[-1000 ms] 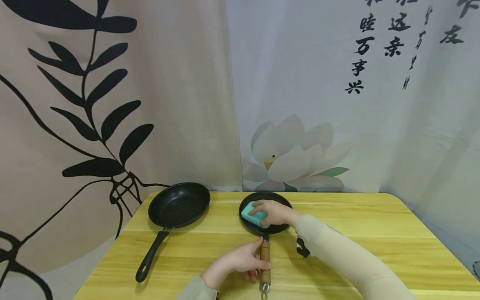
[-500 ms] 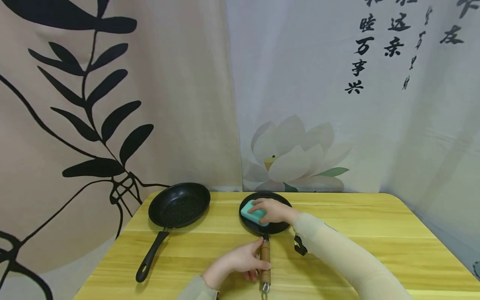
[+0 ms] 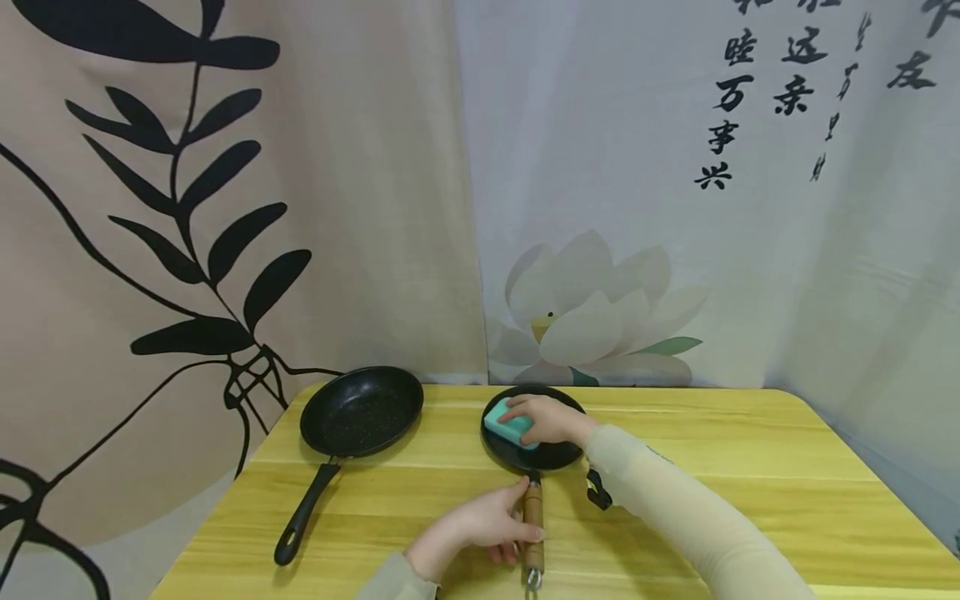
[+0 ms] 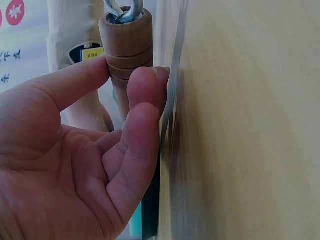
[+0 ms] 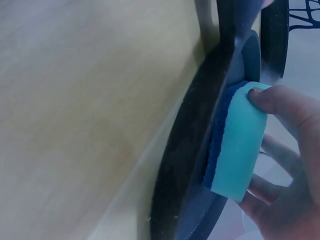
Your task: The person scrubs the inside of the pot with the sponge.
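A small black frying pan (image 3: 555, 457) with a wooden handle (image 3: 533, 521) lies on the table, its handle toward me. My left hand (image 3: 487, 525) pinches that handle between thumb and curled fingers; the left wrist view shows the thumb on one side, fingertips on the other, and a metal hanging ring (image 4: 131, 11) at the handle's end. Inside the pan, my right hand (image 3: 551, 419) grips a turquoise sponge (image 3: 504, 425). In the right wrist view the sponge's dark blue scouring side (image 5: 220, 135) faces down against the pan's inner surface, thumb on one edge and fingers opposite.
To the left on the wooden table (image 3: 675, 533) lies a larger black frying pan (image 3: 363, 412) with a black handle (image 3: 307, 512). Behind the table's far edge hangs a printed curtain (image 3: 390, 208). A black strap (image 3: 598, 490) hangs at the right sleeve.
The sponge and right hand have shifted very slightly within the small pan. My left hand keeps its hold on the handle. The whole head view has shifted slightly.
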Tool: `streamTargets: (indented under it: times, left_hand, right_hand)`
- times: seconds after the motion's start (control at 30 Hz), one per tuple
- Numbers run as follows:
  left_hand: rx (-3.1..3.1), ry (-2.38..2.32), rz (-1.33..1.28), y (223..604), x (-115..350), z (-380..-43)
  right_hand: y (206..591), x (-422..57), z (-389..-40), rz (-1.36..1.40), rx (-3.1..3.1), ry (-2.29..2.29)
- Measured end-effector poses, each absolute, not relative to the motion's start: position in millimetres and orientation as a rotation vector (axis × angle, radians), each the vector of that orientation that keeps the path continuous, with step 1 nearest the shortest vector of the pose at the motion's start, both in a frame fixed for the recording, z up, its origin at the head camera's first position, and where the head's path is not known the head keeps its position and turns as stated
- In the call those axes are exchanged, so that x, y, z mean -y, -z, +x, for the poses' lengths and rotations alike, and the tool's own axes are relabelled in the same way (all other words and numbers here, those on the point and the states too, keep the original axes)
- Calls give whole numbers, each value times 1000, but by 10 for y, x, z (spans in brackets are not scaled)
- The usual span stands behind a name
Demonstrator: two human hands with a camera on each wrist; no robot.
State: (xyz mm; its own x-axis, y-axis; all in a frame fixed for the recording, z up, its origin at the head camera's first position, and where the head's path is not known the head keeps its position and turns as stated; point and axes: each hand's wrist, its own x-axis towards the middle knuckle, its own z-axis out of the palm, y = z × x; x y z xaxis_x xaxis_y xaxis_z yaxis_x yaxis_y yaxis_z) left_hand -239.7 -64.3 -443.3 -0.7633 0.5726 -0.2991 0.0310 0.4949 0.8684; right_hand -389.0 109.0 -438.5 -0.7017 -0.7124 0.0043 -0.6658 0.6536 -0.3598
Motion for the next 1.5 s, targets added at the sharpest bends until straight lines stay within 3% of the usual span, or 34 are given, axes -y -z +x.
streamTargets:
  times: [1.5]
  left_hand:
    - [-2134, -1265, 492, 4424, 649, -2404]
  right_hand:
    - [4394, -1128, -4010, -1000, -2800, 552]
